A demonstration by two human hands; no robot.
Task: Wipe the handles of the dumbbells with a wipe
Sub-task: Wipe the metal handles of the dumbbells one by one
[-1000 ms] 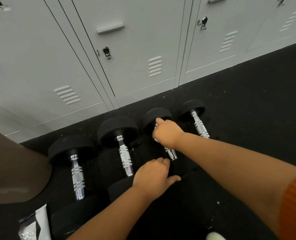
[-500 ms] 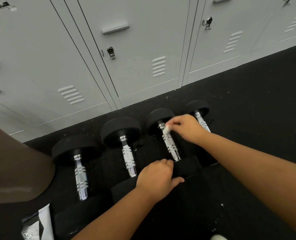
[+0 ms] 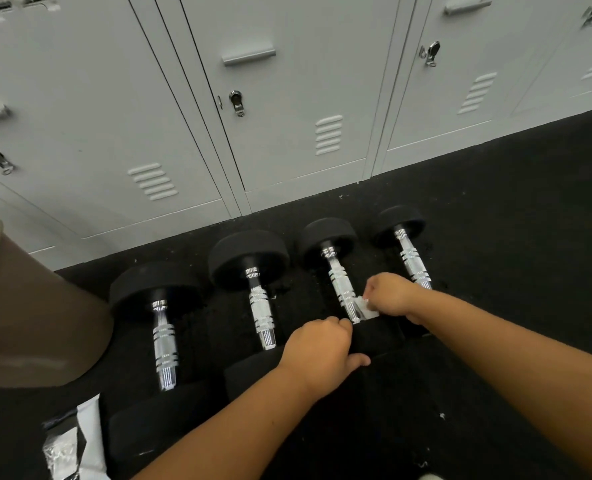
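Pinching white wipe in right hand, against near end of chrome handle of third dumbbell from left. Bracing with left hand, curled over that dumbbell's near head, apparently gripping; fingertips hidden. Working a row of four on black floor before grey lockers. Brown bin at left, packet near it.

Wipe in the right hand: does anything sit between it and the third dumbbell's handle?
Nothing visible: the wipe in the right hand lies against the handle near its lower end; the left hand holds the near head.
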